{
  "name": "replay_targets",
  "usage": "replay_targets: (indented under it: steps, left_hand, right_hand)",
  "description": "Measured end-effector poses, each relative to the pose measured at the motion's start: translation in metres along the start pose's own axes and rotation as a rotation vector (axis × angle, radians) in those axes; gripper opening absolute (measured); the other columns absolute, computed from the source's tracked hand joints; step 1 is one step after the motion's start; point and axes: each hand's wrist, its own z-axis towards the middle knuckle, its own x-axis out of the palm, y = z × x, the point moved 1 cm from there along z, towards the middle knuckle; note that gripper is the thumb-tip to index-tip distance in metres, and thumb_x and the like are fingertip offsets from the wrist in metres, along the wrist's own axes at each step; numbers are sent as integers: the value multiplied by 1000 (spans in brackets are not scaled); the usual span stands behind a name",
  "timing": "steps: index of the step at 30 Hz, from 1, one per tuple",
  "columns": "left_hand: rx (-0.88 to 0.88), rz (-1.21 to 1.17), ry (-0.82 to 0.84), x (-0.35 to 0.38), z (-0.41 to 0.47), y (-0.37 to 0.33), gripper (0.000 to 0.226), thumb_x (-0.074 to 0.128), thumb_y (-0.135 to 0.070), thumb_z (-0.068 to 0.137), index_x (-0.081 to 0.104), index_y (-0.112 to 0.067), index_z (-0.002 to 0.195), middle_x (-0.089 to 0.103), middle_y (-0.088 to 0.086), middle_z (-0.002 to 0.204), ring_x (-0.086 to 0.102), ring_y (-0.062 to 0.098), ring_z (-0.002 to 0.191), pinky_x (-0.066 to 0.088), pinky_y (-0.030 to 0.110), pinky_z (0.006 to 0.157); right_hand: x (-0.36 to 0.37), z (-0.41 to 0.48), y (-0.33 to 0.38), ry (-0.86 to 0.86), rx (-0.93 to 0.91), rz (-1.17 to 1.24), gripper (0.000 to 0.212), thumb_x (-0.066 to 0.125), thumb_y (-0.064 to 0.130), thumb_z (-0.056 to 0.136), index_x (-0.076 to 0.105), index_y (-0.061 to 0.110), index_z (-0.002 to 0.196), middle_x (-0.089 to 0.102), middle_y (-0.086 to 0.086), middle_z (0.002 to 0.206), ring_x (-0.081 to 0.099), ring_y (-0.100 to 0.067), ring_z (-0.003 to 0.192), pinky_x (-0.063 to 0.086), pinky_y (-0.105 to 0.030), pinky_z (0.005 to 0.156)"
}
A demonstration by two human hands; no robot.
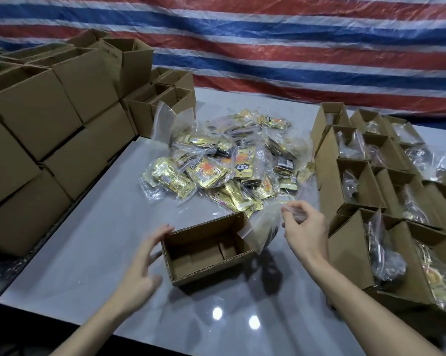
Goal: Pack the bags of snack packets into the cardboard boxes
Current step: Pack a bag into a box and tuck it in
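An open, empty cardboard box (203,263) stands on the grey table in front of me. My left hand (142,263) hovers by the box's left wall with fingers spread, blurred by motion. My right hand (304,227) pinches the top of a clear plastic bag (263,227) that hangs over the box's right corner, with dark packets inside. Behind the box lies a heap of clear bags of gold snack packets (227,165).
Rows of open boxes (355,181) holding bagged packets line the right side. Stacks of empty cardboard boxes (52,140) fill the left side and back left. A striped red, white and blue tarp (293,47) hangs behind the table (88,253).
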Motion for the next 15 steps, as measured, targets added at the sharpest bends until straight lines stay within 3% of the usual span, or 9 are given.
replay_targets:
  steps: [2,4,6,10,15]
  left_hand:
    - [73,165,111,11,-16,12,110,67,-20,59,16,-42,153,20,-24,158,18,-2,147,22,25,118]
    - [116,269,24,23,-13,17,123,80,-38,57,3,-46,153,10,-30,157,12,-6,146,16,15,115]
    - [152,241,-66,33,2,14,127,86,-51,56,5,-40,153,17,-25,155,21,-4,144,21,11,112]
    - [156,203,-79,41,32,10,121,89,-49,56,11,-47,148,32,-15,144,37,5,135,32,24,110]
    - [150,274,-10,40,60,5,116,87,-55,53,7,-62,138,31,-18,137,38,4,128,35,24,104]
  right_hand:
    - [8,-4,0,-11,20,15,8,63,27,91,64,34,86,71,7,84,68,-17,69,58,-50,72]
    - [17,-6,5,-8,23,39,8,63,26,91,63,32,85,70,7,86,69,-20,74,59,-51,72]
    - [23,-5,12,8,1,33,7,63,24,91,64,29,85,69,9,85,68,-15,76,59,-48,73]
    - [15,0,34,-32,-108,-62,3,64,26,90,67,27,89,69,12,89,65,-8,83,55,-36,79]
    - [-20,18,84,-164,-249,31,5,64,23,89,67,27,88,71,8,84,70,-17,76,58,-48,71]
